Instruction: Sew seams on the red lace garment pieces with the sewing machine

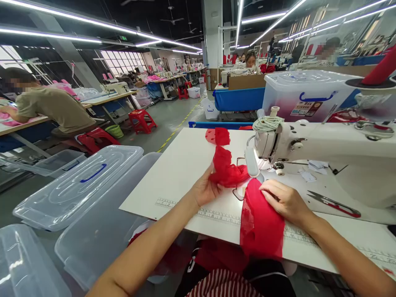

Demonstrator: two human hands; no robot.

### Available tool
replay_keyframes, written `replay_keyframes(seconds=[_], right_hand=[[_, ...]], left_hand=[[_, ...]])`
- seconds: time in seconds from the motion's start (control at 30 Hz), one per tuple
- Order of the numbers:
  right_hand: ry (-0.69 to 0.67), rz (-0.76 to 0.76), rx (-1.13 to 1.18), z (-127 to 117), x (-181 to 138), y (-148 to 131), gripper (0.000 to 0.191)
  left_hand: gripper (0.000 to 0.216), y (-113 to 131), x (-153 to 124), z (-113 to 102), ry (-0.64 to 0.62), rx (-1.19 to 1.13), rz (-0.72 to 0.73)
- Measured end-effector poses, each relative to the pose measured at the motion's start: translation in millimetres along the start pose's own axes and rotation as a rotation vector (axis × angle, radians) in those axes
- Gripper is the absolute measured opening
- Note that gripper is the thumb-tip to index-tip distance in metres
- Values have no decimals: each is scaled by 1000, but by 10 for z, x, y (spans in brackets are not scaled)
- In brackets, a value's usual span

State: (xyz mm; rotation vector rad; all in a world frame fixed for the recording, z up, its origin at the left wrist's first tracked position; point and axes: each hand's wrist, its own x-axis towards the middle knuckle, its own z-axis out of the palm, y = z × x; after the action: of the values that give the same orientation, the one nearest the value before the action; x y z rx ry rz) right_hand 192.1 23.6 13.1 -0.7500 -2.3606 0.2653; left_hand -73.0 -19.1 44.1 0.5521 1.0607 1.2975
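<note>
Sheer red fabric (pixel 262 222) lies under the sewing machine's needle area and hangs over the table's front edge toward my lap. My right hand (pixel 283 202) grips its upper edge, thumb and fingers pinched, just in front of the sewing machine (pixel 309 142). To the left, my left hand (pixel 206 189) holds a bunched red lace piece (pixel 227 167) between thumb and fingers; this piece reaches toward the presser foot. The needle itself is hidden behind the machine's head. Beyond it, a small red scrap (pixel 218 136) lies on the white tabletop (pixel 173 173).
Thread snips (pixel 334 203) and white paper labels (pixel 307 175) lie right of the needle. Clear plastic boxes (pixel 83 185) stand left of the table. A lidded box (pixel 306 93) sits behind the machine. A person (pixel 52 105) works at a table on the left, near a red stool (pixel 141 121).
</note>
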Motion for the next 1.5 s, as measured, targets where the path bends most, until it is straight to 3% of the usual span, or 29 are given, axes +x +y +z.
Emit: replay_keyframes(seconds=[0.1, 0.17, 0.3, 0.47, 0.57, 0.7, 0.8, 1.03, 1.17, 1.33, 1.5], right_hand=[[-91, -39, 86, -34, 53, -130, 18], [-138, -23, 111, -38, 87, -211, 21], [-98, 65, 77, 46, 161, -281, 27], [-34, 175, 12, 226, 271, -258, 35], [-41, 215, 2, 295, 309, -226, 32], [-38, 174, 55, 324, 290, -189, 16], [-40, 133, 77, 335, 246, -195, 18], [163, 199, 130, 388, 183, -240, 24], [36, 320, 242, 415, 211, -186, 45], [5, 408, 406, 389, 245, -155, 34], [-104, 556, 756, 302, 221, -153, 33]], left_hand=[[11, -84, -188, 31, -54, -170, -164], [9, -103, -249, 46, -68, -279, -175], [10, -155, -249, 52, -112, -253, -65], [6, -237, -187, 56, -94, -192, -32], [19, -224, -182, 37, -138, -259, 90], [26, -225, -181, -8, -189, -280, 113], [27, -258, -171, -13, -175, -202, 158], [37, -277, -158, 13, -131, 23, 293], [42, -264, -153, 34, -228, 102, 314], [50, -259, -138, 116, -268, 170, 256], [49, -269, -109, 209, -286, 212, 228]])
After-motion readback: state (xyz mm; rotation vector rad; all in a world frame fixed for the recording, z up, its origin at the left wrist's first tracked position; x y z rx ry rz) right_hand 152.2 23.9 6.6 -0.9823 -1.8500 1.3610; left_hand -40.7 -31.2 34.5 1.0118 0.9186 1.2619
